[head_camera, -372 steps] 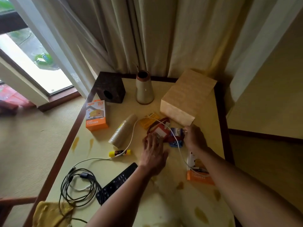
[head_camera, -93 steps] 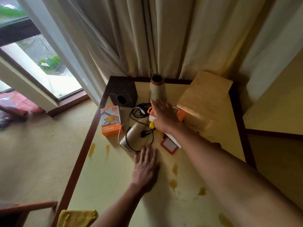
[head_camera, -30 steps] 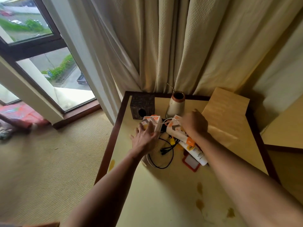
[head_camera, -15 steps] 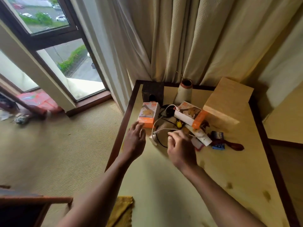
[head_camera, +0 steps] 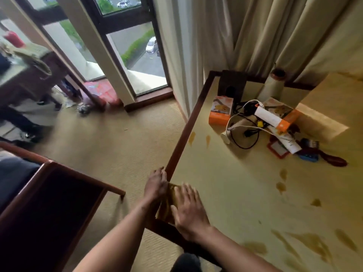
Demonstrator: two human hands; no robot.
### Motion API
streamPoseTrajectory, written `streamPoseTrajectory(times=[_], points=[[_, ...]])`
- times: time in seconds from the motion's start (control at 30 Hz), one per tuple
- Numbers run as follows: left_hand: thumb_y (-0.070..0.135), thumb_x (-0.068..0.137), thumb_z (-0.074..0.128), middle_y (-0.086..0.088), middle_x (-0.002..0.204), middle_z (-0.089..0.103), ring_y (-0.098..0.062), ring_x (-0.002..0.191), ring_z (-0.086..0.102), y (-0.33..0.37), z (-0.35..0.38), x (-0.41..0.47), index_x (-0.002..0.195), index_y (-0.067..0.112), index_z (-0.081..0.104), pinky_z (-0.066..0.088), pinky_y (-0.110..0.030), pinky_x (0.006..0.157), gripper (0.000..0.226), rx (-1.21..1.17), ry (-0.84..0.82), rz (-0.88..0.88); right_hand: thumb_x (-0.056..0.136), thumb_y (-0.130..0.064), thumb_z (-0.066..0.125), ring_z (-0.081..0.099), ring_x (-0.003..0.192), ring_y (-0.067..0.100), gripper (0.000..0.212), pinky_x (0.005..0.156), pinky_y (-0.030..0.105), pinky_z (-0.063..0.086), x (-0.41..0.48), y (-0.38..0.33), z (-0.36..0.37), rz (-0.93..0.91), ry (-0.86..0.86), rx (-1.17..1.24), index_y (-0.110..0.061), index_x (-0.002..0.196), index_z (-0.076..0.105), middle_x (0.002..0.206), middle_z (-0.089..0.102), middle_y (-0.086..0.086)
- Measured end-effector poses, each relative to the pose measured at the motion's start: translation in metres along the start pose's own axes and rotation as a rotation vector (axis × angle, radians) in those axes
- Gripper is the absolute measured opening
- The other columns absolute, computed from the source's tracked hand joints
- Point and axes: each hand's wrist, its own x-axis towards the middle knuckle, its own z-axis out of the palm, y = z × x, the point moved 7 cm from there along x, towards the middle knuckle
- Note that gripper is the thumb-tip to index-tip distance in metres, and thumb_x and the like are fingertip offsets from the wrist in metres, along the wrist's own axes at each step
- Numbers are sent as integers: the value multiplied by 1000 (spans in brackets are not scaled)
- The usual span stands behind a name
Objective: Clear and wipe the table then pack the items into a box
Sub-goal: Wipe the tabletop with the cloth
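**Pale yellow, dark-rimmed table (head_camera: 225, 193), folded mustard cloth (head_camera: 167, 207) at near-left corner**

The cloth lies under both hands: left hand (head_camera: 156, 185) flat at its outer edge, right hand (head_camera: 189, 208) spread on top. Brown stains (head_camera: 280, 186) lie rightward, nearer the right hand.

Yellow cloth (head_camera: 170, 201) on the brown-stained counter's (head_camera: 225, 193) near-left corner, small items (head_camera: 241, 130) heaped beside the tan cardboard box (head_camera: 330, 99) far off.

You look at cream curtains (head_camera: 255, 36) beside a dark-framed window (head_camera: 125, 22), with daylight on beige carpet (head_camera: 117, 144) and a wooden chair (head_camera: 64, 173).
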Motion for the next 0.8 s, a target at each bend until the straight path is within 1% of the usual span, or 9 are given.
streamPoseTrajectory(times=[0.07, 0.13, 0.3, 0.4, 0.5, 0.6, 0.67, 0.73, 0.8], points=[[28, 110, 36, -15, 128, 64, -31, 121, 57, -9, 4, -3, 132, 13, 59, 40, -35, 95, 35, -86, -45, -18, 99, -52, 30, 9, 155, 36, 71, 120, 54, 0, -3, -7, 21, -38, -28, -49, -15, 159, 23, 166, 18, 16], [34, 110, 37, -9, 119, 67, -28, 112, 61, -17, 10, 2, 125, 17, 63, 38, -30, 85, 34, -158, -109, -33, 98, -52, 35, 8, 155, 35, 71, 118, 55, 6, -3, -7, 34, -41, -26, -109, -17, 159, 25, 166, 19, 14], [42, 110, 33, -4, 106, 71, -22, 98, 64, -19, 15, 35, 104, 16, 69, 40, -30, 81, 45, -295, -159, -24, 100, -49, 37, 11, 155, 35, 68, 119, 56, 9, 25, 8, 32, 52, 57, -132, -24, 160, 20, 169, 11, 11], [38, 111, 31, -8, 112, 70, -25, 103, 62, -8, 21, 53, 100, 22, 63, 38, -28, 83, 38, -282, -162, 64, 100, -48, 29, 1, 156, 35, 69, 122, 57, 6, 64, 31, 12, 194, 116, -153, -25, 162, 8, 169, 0, 12], [36, 111, 26, -12, 120, 65, -31, 109, 59, -6, 31, 60, 103, 31, 51, 33, -31, 81, 28, -168, -156, 129, 98, -45, 22, -7, 155, 35, 72, 124, 56, -1, 107, 60, -20, 374, 161, -134, -22, 161, -4, 168, -9, 12], [41, 110, 21, -10, 118, 65, -34, 108, 60, -15, 37, 65, 106, 32, 50, 33, -35, 77, 31, -102, -130, 107, 90, -43, 22, -2, 155, 39, 80, 123, 58, -2, 154, 94, -48, 548, 221, -130, -14, 161, 2, 168, 0, 16], [36, 110, 21, -9, 118, 65, -36, 105, 59, -17, 40, 67, 114, 30, 50, 27, -34, 72, 29, -10, -121, 138, 84, -44, 19, -1, 155, 39, 85, 123, 59, -1, 186, 113, -65, 634, 243, -101, -10, 161, 5, 168, 3, 18], [34, 110, 21, -8, 118, 64, -35, 104, 58, -19, 42, 70, 122, 28, 49, 26, -34, 71, 30, 32, -107, 155, 86, -47, 14, -4, 155, 36, 84, 123, 58, -2, 215, 119, -73, 649, 232, -79, -11, 161, 2, 169, 1, 16], [39, 110, 20, -7, 112, 66, -35, 101, 60, -21, 43, 70, 117, 31, 49, 29, -35, 71, 31, 13, -107, 159, 95, -51, 8, -7, 155, 33, 75, 123, 57, -5, 227, 108, -71, 579, 227, -88, -15, 161, 2, 169, -2, 13]])
